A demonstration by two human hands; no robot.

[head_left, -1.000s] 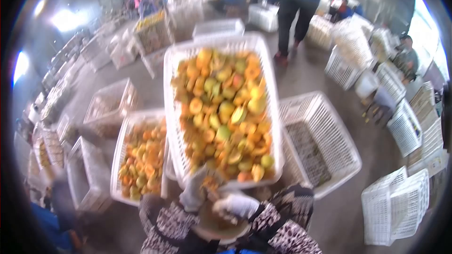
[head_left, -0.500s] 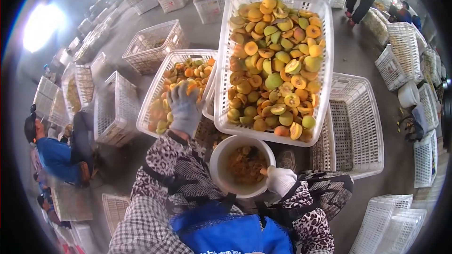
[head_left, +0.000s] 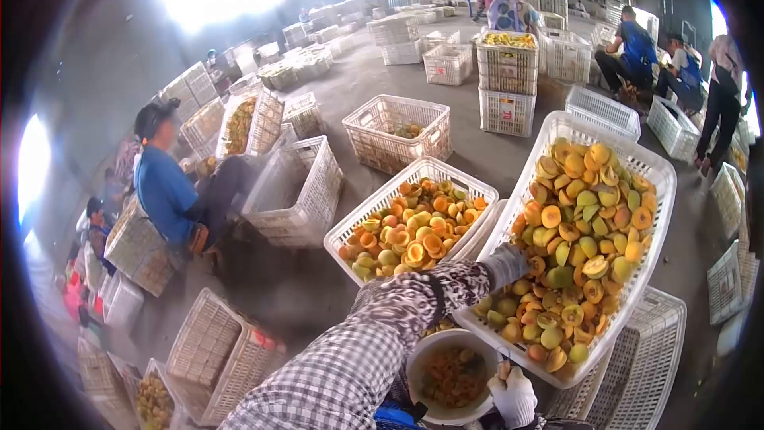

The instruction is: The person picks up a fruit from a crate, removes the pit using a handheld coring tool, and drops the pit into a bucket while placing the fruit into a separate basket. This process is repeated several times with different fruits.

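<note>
My left hand (head_left: 508, 265), in a grey glove, reaches into the left side of a big white crate (head_left: 664, 183) heaped with halved and whole apricots (head_left: 585, 227). Its fingertips are at the fruit, partly hidden and blurred. My right hand (head_left: 513, 398), in a white glove, is closed around a small thin tool (head_left: 502, 365) by the rim of a white bucket (head_left: 415, 386). Orange-brown scraps (head_left: 454, 377) lie inside the bucket. Left of the big crate, a smaller white crate (head_left: 333, 240) holds apricot halves (head_left: 414, 227).
Under and beside the big crate stands a white crate (head_left: 668, 330). Another crate (head_left: 398, 131) with some fruit is ahead, before a stack of crates (head_left: 507, 84). A person in blue (head_left: 163, 183) sits at the left among crates; several people are at the far right.
My left hand has moved from the smaller crate to the big crate's fruit. The view has swung left and up. My right hand stays by the bucket rim with the tool.
</note>
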